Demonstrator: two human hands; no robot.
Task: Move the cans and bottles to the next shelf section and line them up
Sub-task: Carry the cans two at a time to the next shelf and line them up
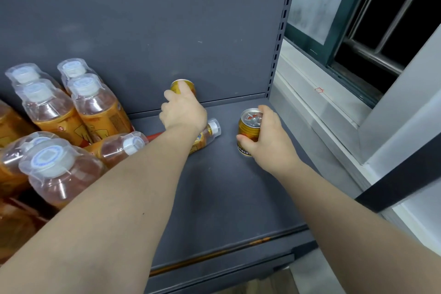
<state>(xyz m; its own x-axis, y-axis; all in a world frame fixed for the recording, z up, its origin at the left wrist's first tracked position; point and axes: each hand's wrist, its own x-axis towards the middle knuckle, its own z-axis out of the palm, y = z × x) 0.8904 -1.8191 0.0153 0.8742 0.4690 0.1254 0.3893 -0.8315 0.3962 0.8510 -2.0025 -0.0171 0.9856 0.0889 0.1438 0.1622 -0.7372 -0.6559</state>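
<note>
My left hand (182, 110) grips a gold can (188, 86) that stands near the shelf's back wall. My right hand (270, 141) grips a second gold can (249, 126) with a silver pull-tab lid, upright on the grey shelf (226, 186) further right. A small bottle (210, 131) with a white cap lies on its side between the two cans, partly hidden under my left wrist. Another bottle (124, 147) lies tipped over to its left.
Several upright amber drink bottles (95, 105) with white caps crowd the shelf's left part, more in front (52, 172). A slotted upright post (280, 38) ends the shelf at the right, with a window frame (346, 55) beyond. The shelf's front lip (226, 255) runs below.
</note>
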